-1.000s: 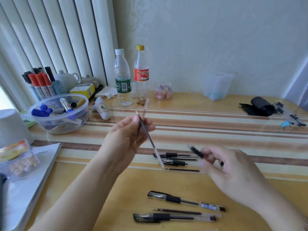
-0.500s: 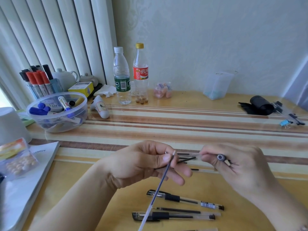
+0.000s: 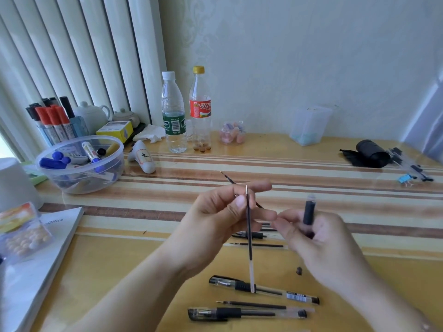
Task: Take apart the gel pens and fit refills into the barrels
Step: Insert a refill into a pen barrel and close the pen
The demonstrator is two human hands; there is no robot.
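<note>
- Two capped gel pens (image 3: 263, 289) lie closest, with one loose refill (image 3: 254, 305) between them, close to the near desk (image 3: 311, 161) edge.
- Just past them, left hand (image 3: 215, 226) fingers pinch a refill upright (image 3: 248, 236); a second thin one sticks out behind.
- Right hand (image 3: 321, 245) beside it, fingers closed around a dark grip piece (image 3: 308, 212).
- More pen parts (image 3: 259, 238) behind the hands, too hidden to count.
- Beyond that is bare striped desk, then two bottles (image 3: 173, 116) by the wall.
</note>
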